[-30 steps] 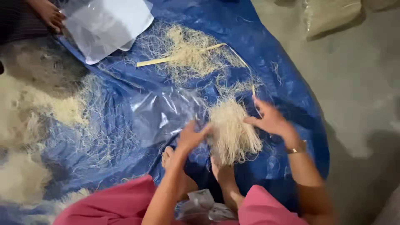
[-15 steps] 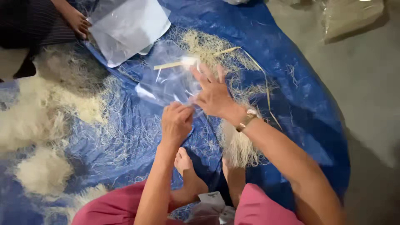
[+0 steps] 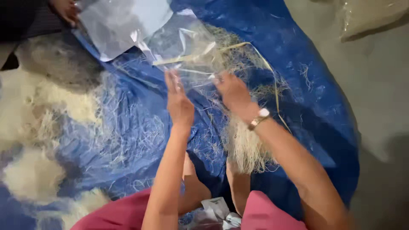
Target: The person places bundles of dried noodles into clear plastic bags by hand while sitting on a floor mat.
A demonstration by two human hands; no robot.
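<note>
Both hands, the left hand [image 3: 179, 100] and the right hand [image 3: 232, 91], pinch the clear plastic bag [image 3: 183, 44] lying at 12 o'clock on the blue tarp [image 3: 315, 98]; I think the thin, slippery film could slide out.

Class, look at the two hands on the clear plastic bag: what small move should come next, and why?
Probably pull the clear bag open at its near edge. Both the left hand and right hand reach that edge, its mouth looks flat, and the pale fibre bundle lies loose below.
</note>
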